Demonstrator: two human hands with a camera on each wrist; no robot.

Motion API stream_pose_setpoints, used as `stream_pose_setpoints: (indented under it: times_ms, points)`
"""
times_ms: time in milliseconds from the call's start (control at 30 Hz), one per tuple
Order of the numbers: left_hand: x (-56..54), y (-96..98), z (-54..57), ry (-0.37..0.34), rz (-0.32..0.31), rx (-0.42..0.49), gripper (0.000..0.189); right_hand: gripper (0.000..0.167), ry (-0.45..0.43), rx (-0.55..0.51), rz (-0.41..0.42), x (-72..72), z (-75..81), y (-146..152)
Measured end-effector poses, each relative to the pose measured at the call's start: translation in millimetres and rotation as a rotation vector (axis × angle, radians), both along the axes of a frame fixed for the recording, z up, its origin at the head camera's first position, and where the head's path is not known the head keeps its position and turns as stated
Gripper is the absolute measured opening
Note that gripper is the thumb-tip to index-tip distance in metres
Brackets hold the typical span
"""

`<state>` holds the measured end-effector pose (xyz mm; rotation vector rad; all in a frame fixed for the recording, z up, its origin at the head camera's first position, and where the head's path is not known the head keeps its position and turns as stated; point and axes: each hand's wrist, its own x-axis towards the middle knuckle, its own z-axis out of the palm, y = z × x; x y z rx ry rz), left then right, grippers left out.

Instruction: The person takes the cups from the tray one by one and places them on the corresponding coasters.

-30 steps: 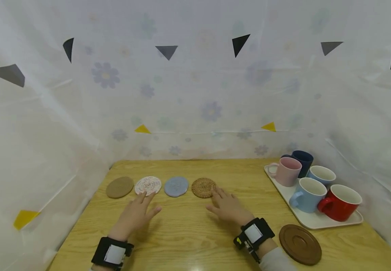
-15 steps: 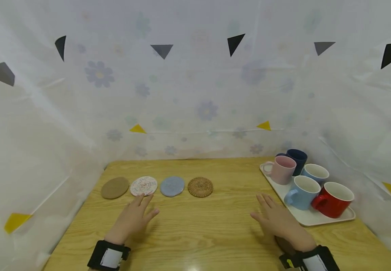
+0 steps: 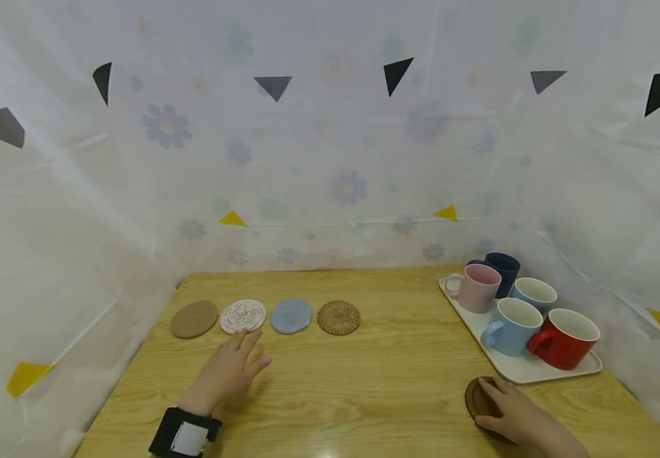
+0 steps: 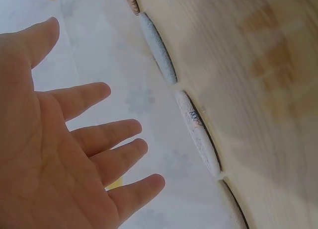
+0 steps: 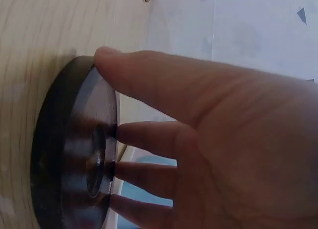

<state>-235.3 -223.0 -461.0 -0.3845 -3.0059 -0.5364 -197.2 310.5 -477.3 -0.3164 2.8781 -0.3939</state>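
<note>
My right hand (image 3: 521,416) reaches over a dark brown round wooden coaster (image 3: 479,402) on the table's right side. In the right wrist view, the thumb meets the rim of this coaster (image 5: 74,154) and the fairly straight fingers touch or hover at its far side; firm contact cannot be told. My left hand (image 3: 224,372) is held with fingers spread just in front of a white speckled coaster (image 3: 243,315), its palm bare in the left wrist view. That coaster lies in a row with a tan coaster (image 3: 194,319), a blue coaster (image 3: 291,316) and a woven brown coaster (image 3: 338,317).
A white tray (image 3: 504,367) stands at the table's right edge. On it are a pink mug (image 3: 478,289), a navy mug (image 3: 506,273), two light blue mugs (image 3: 512,327) and a red mug (image 3: 564,343). Plastic sheeting (image 3: 318,159) walls the back and sides.
My right hand has left the woven coaster and moved right and toward me, onto the dark brown coaster. My left hand has barely moved. The view has turned slightly right.
</note>
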Motion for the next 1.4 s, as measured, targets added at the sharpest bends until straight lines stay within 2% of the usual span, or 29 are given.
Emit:
stream_pose_setpoints:
  times_ms: [167, 333, 567, 800, 1067, 1233, 1400]
  points:
    - [0.9, 1.0, -2.3, -0.007, 0.006, 0.012, 0.070, 0.077, 0.036, -0.035, 0.042, -3.9, -0.5, -7.6]
    - [2.0, 2.3, -5.7, -0.017, -0.001, 0.009, 0.071, 0.078, 0.023, -0.071, 0.077, -20.0, 2.8, -31.2]
    - [5.5, 3.2, -4.7, -0.020, 0.012, 0.010, 0.073, 0.075, -0.002, -0.084, 0.118, -55.9, 8.8, -71.9]
    - [7.4, 5.3, -1.1, -0.020, 0.013, 0.016, 0.071, 0.073, 0.045, -0.030, 0.137, -98.1, 0.9, -101.4]
    - [8.9, 6.1, 2.0, -0.021, 0.022, 0.017, 0.070, 0.074, -0.013, 0.019, 0.128, -142.6, 3.5, -125.4]
    - [9.1, 6.6, 3.0, -0.017, 0.018, 0.014, 0.072, 0.073, -0.038, 0.012, 0.126, -162.0, 7.3, -133.5]
    - [10.4, 7.9, 2.5, -0.016, 0.013, 0.016, 0.071, 0.073, -0.068, 0.018, 0.123, -172.3, 11.3, -140.3]
